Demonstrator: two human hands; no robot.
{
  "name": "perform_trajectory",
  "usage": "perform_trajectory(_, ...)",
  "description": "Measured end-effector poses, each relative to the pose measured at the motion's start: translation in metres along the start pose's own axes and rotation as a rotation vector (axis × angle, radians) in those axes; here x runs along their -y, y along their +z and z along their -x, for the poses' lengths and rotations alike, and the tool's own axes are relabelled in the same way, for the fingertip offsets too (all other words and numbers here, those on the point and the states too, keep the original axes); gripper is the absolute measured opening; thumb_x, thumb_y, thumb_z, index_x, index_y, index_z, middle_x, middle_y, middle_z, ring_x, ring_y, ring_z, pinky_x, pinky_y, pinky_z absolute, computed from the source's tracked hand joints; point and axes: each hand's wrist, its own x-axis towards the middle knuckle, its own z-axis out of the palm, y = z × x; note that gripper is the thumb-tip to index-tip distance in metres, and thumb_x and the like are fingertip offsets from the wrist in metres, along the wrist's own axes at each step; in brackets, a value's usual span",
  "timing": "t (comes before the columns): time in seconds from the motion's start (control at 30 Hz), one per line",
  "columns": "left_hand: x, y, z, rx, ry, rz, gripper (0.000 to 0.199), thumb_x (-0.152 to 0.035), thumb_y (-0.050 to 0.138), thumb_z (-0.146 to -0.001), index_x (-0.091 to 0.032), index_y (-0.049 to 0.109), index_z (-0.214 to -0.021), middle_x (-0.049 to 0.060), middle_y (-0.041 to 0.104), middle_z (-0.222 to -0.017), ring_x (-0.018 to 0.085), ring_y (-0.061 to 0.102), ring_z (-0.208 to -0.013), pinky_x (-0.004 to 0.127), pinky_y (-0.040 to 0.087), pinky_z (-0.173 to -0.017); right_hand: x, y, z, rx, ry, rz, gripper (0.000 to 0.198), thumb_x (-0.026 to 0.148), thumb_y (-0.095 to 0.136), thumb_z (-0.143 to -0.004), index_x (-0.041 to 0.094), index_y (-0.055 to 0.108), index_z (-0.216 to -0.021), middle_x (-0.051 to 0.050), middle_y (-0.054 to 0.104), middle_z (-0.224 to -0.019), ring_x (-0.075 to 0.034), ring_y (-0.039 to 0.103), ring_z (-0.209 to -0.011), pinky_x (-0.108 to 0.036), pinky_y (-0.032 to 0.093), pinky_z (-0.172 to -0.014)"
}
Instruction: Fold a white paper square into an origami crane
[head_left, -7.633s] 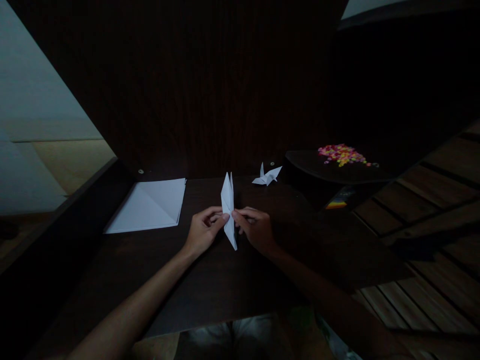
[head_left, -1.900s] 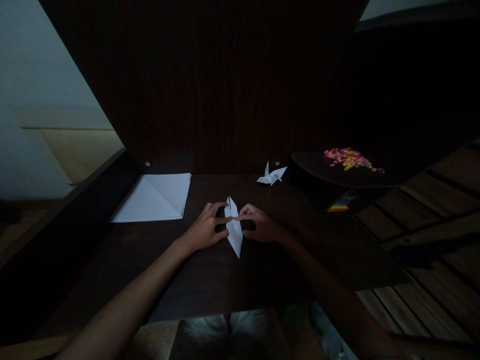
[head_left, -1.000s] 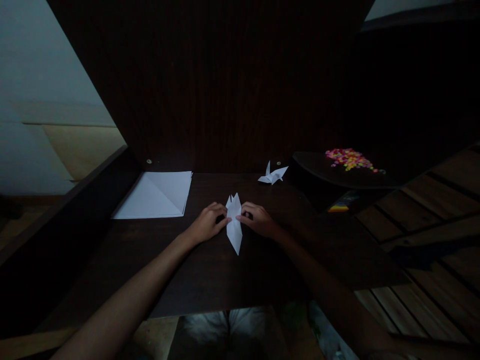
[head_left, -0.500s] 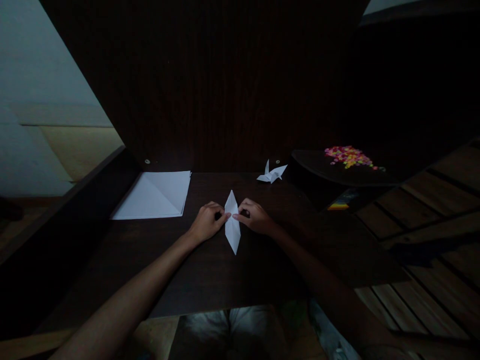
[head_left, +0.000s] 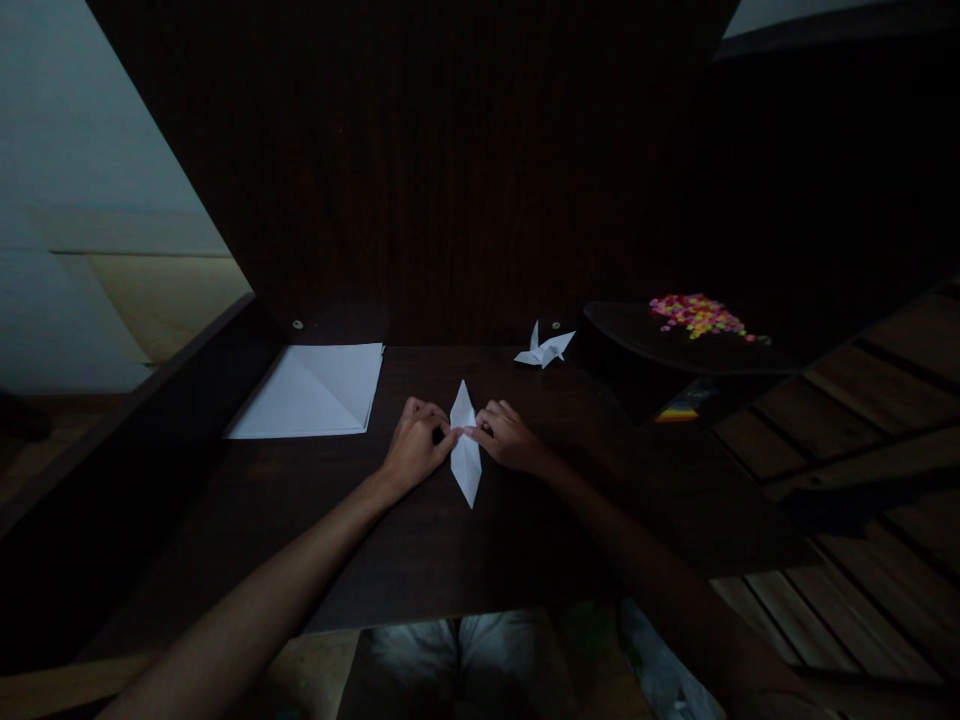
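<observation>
A white folded paper [head_left: 466, 465], long and diamond-shaped with pointed ends, lies on the dark wooden table [head_left: 390, 570] in front of me. My left hand [head_left: 420, 438] grips its left edge near the middle, fingers curled and thumb on the paper. From the other side my right hand [head_left: 506, 436] pinches the right edge, its thumb close to the left thumb at the paper's centre. The fingertips beneath the edges are partly hidden. Beyond my right hand stands a folded white paper crane [head_left: 545, 348].
A stack of white paper sheets [head_left: 307, 390], the top one creased, lies at the left. On a dark curved shelf [head_left: 615, 325] at the right is a pile of small colourful pieces [head_left: 701, 314]. A dark upright panel [head_left: 450, 180] rises behind the table.
Both hands stay on the folded paper, with only slight shifts of the fingers and thumbs at its middle. The view has shifted very slightly.
</observation>
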Motion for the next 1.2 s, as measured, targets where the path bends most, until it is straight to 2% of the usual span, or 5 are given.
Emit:
perform_trajectory(0.43,-0.002,0.0,0.003,0.003,-0.023,-0.083,0.014,-0.03,0.06,-0.086,-0.017,0.062,-0.081,0.007,0.059,-0.087,0.024,0.048,-0.09,0.041,0.043,-0.086,0.001,-0.001,0.0,-0.114,0.138,-0.128,0.018,0.025,0.072,-0.074,0.019,0.055,-0.073,-0.001,0.052,-0.079,-0.018,0.049,-0.081,-0.032,0.039,-0.074)
perform_trajectory(0.57,-0.008,-0.002,0.004,0.024,0.093,-0.162,0.016,-0.026,0.053,-0.091,-0.018,0.065,-0.097,0.008,0.061,-0.098,0.025,0.047,-0.092,0.041,0.043,-0.085,0.006,-0.001,0.003,-0.183,0.03,-0.097,0.016,0.024,0.071,-0.076,0.02,0.058,-0.085,-0.004,0.053,-0.091,-0.021,0.048,-0.088,-0.035,0.041,-0.08)
perform_trajectory(0.77,-0.002,-0.009,-0.001,0.169,0.19,-0.057,0.021,-0.022,0.05,-0.092,-0.021,0.071,-0.097,0.007,0.069,-0.099,0.024,0.051,-0.094,0.041,0.043,-0.086,0.004,-0.002,0.007,-0.141,-0.154,-0.075,0.011,0.02,0.06,-0.087,0.021,0.067,-0.079,-0.007,0.059,-0.094,-0.023,0.047,-0.092,-0.038,0.041,-0.082)
perform_trajectory(1.0,0.004,-0.029,0.001,0.301,0.253,-0.008,0.029,-0.024,0.053,-0.089,-0.025,0.068,-0.114,0.007,0.069,-0.111,0.025,0.055,-0.101,0.044,0.041,-0.09,-0.005,-0.013,0.011,-0.096,-0.155,-0.106,0.014,0.015,0.063,-0.084,0.024,0.073,-0.087,-0.007,0.059,-0.107,-0.023,0.048,-0.098,-0.043,0.043,-0.086)
perform_trajectory(1.2,-0.002,-0.028,0.003,0.305,0.292,-0.096,0.03,-0.037,0.054,-0.09,-0.021,0.071,-0.109,0.01,0.067,-0.108,0.026,0.055,-0.102,0.044,0.043,-0.089,-0.004,-0.015,0.013,-0.08,-0.184,-0.055,0.009,0.018,0.065,-0.082,0.021,0.073,-0.085,-0.009,0.058,-0.106,-0.024,0.049,-0.098,-0.043,0.043,-0.084)
